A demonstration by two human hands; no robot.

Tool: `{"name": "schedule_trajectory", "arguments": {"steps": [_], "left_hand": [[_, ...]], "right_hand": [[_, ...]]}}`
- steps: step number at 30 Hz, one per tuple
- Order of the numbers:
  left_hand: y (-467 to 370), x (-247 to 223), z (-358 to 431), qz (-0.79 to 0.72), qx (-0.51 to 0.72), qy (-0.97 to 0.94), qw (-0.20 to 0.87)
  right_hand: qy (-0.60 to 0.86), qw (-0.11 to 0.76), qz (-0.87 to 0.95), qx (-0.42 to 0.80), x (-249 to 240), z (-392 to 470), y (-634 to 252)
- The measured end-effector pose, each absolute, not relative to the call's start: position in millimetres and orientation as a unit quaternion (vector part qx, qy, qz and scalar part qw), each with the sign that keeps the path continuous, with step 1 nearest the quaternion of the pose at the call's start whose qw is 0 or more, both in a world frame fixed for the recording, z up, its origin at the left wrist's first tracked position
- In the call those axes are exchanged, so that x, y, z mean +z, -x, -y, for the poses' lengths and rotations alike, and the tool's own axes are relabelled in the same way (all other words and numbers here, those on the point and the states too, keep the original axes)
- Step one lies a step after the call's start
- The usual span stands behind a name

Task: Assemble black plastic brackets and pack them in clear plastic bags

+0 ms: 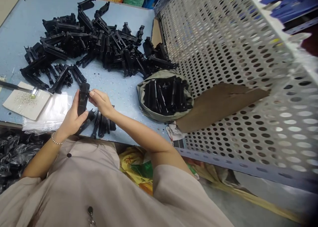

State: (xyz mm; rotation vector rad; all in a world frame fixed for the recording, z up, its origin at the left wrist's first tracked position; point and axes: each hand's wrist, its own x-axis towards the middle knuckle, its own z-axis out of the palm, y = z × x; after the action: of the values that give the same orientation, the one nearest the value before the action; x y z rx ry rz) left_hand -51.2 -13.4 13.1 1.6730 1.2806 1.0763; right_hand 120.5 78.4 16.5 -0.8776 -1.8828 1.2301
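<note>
My left hand (72,118) is wrapped round a long black plastic part (83,99), which stands nearly upright above the table's front edge. At the upper right side of this part, the fingers of my right hand (102,103) are pinched together; what lies between them is too small to make out. Just below my hands, several similar black parts (103,124) lie in a row at the table edge. A large heap of black parts (99,41) spreads over the blue table (119,88) beyond.
Right of my arm stands a round fabric sack (146,111) filled with black parts. A perforated metal panel (223,48) borders the right side, with brown cardboard (218,104) against it. At left, a hammer (20,88) rests on a pale board (27,103), beside clear plastic bags (56,113).
</note>
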Motion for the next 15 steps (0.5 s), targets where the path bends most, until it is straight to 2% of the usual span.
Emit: {"name": "schedule_trajectory", "arguments": {"steps": [3, 6, 10, 12, 15], "left_hand": [[54, 15, 9, -0.512, 0.445, -0.582, 0.449], [56, 21, 5, -0.513, 0.469, -0.497, 0.519], [51, 31, 3, -0.513, 0.482, -0.431, 0.565], [47, 32, 1, -0.515, 0.494, -0.404, 0.572], [44, 29, 2, -0.52, 0.508, -0.385, 0.568]], "right_hand": [[0.349, 0.309, 0.721, 0.514, 23, -66, -125], [0.335, 0.243, 0.839, 0.353, 30, -52, -137], [0.247, 0.168, 0.947, 0.118, 27, -34, -141], [0.224, 0.145, 0.961, 0.073, 21, -27, -137], [0.234, 0.125, 0.959, 0.096, 14, -24, -131]]}}
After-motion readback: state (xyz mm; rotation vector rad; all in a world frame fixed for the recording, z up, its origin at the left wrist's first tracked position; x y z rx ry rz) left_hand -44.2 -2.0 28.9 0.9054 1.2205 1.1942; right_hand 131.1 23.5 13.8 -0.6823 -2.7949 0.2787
